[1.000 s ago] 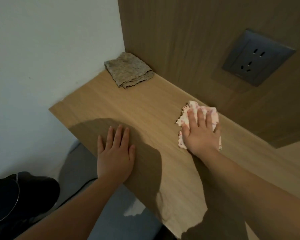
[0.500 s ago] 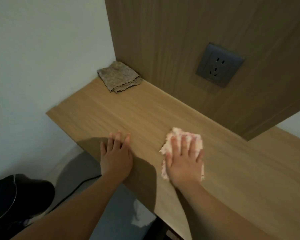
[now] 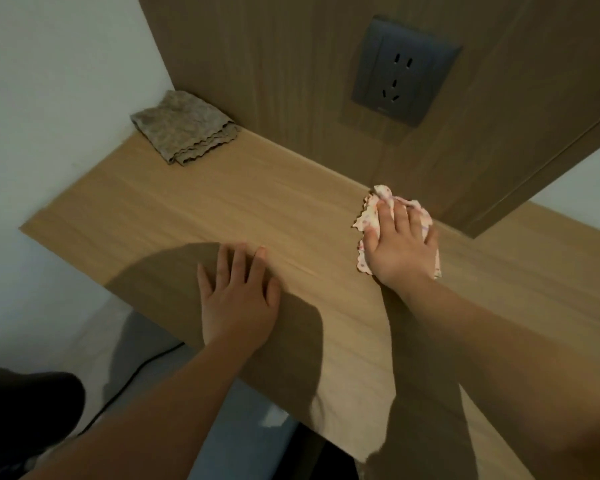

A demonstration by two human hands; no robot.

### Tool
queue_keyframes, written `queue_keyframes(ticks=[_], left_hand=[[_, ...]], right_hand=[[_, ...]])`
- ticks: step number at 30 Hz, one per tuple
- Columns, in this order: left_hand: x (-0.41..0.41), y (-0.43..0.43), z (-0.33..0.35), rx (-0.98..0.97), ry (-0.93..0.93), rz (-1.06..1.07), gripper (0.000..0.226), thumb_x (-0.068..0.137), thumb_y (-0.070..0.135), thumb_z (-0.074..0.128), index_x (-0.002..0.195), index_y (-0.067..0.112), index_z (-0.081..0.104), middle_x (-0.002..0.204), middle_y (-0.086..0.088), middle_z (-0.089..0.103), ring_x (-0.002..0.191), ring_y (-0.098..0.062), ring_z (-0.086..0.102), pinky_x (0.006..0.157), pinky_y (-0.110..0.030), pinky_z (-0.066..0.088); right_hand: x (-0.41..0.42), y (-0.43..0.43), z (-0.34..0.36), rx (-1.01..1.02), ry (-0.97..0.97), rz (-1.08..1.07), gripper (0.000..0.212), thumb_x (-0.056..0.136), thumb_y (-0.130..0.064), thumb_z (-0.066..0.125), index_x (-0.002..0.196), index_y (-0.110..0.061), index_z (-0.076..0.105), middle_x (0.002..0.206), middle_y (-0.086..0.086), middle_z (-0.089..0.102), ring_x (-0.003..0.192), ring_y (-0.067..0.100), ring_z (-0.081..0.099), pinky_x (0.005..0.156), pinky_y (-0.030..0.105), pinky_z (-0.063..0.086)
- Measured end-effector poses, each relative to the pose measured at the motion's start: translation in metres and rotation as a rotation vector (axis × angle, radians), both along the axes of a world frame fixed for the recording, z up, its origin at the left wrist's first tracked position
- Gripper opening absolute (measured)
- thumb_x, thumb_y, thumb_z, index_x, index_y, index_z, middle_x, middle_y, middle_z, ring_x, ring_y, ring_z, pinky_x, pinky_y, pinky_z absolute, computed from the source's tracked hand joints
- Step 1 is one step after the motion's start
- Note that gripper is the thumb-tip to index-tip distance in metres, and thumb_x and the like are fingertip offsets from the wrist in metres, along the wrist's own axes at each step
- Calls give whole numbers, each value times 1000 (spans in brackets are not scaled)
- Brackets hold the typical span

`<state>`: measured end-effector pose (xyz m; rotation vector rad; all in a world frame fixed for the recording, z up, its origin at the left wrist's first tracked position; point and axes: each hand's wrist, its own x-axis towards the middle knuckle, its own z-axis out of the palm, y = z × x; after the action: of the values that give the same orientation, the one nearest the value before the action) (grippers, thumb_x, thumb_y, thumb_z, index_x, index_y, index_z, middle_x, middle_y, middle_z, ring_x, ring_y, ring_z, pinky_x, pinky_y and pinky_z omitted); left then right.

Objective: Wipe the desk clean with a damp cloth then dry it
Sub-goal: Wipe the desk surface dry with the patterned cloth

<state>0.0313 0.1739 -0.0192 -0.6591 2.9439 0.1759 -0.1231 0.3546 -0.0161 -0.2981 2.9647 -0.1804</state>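
1. Desk (image 3: 222,202) wiping continues: the pink-patterned cloth (image 3: 368,216) has slid from near the front edge back to the wood panel (image 3: 291,81), pressed under the flat-fingered right hand (image 3: 400,247).
2. Left hand (image 3: 238,299) stays spread flat near the front edge, holding nothing.
3. Folded grey cloth (image 3: 184,136) lies untouched in the far corner, so drying probably hasn't started.

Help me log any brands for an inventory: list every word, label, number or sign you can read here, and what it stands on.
None can be read.
On the wall socket, a tiny mark near its lower edge: too blurred to read.
On the patterned cloth under the right hand: pink print only, no letters.
On the grey cloth and the desk: nothing written.
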Motion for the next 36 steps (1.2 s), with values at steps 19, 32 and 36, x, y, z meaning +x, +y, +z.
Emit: queue_keyframes(ticks=[19,32,36], left_hand=[[6,-4,0,109,137,-66,47,98,32,27,144,25,30,154,-1,21,144,-20,6,112,-50,5],[46,40,5,44,-47,-278,57,97,41,6,148,18,-9,156,-2,-14,142,-20,-16,113,-48,-7],[45,36,5,36,-55,-277,57,97,39,7,148,19,-6,156,-1,-12,142,-19,-15,115,-49,-3]], right_hand=[[128,-45,-1,-82,-32,69,61,94,-46,10,149,-25,-1,156,6,-11,140,29,-22,110,49,-13],[229,-8,-2,-31,56,-111,58,94,-43,19,147,-20,15,153,13,16,141,34,6,111,54,6],[234,-12,-3,-71,53,60,57,87,-44,30,139,-22,40,146,3,37,136,25,31,106,47,16]])
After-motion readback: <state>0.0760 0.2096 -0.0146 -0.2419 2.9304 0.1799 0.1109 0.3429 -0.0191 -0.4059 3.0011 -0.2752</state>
